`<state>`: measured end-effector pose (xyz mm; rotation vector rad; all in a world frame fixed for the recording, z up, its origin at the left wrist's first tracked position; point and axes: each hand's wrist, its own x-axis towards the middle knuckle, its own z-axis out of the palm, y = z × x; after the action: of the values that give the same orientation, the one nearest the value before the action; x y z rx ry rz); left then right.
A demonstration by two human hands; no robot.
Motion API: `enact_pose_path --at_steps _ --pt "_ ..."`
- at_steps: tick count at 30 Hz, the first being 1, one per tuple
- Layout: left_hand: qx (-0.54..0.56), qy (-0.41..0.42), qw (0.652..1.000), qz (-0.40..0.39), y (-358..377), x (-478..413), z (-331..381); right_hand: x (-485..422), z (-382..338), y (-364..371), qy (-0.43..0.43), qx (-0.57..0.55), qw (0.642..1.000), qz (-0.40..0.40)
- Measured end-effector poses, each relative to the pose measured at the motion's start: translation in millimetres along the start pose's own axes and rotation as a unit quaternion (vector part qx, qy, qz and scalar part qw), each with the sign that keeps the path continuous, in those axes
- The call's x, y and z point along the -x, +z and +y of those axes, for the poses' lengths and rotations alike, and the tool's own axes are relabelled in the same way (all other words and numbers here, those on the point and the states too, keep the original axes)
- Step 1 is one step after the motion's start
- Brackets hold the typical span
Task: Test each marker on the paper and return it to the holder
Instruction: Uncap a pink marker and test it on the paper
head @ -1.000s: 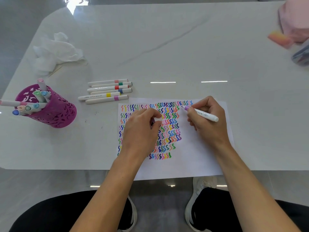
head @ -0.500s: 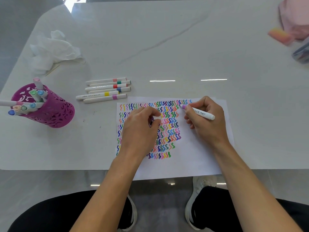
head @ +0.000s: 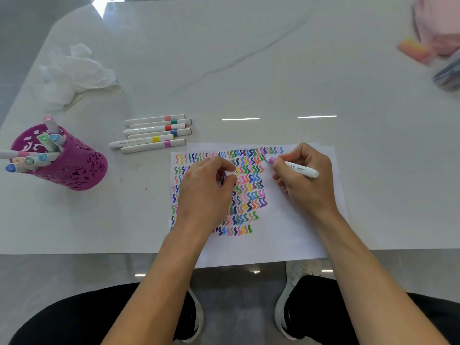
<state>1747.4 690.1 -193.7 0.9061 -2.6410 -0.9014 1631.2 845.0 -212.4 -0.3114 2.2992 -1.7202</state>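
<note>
My right hand [head: 305, 181] grips a white marker with a purple tip [head: 293, 167], its tip touching the paper [head: 293, 225] near the top right end of the coloured squiggle rows. My left hand [head: 205, 192] rests on the paper over the squiggles and pinches the marker's cap [head: 230, 173] between thumb and fingers. A magenta cut-out holder [head: 72, 168] stands at the left with several capped markers in it. Several capped white markers [head: 154, 133] lie in a row on the table above the paper's left corner.
A crumpled white tissue [head: 74, 73] lies at the far left. Pink items [head: 433, 33] and a dark object sit at the far right corner. The paper hangs over the table's near edge [head: 99, 252]. My knees and shoes are below.
The marker tip has slid a little left and down along the second squiggle row. My left hand has stayed on the paper with the cap.
</note>
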Motion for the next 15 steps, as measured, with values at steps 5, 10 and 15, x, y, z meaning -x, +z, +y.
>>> enact_pose_path --at_steps 5,10,15 --pt "0.002 -0.003 1.000 0.002 1.1 -0.2 0.1 0.4 2.7 -0.5 0.000 0.001 1.000 0.001" --pt "0.001 0.000 1.000 0.004 1.1 -0.5 -1.0 1.9 1.7 -3.0 -0.014 -0.035 0.999 -0.011" --pt "0.006 0.009 1.000 0.006 0.3 0.6 -0.6 6.6 -4.8 -6.9 -0.069 -0.102 0.992 0.026"
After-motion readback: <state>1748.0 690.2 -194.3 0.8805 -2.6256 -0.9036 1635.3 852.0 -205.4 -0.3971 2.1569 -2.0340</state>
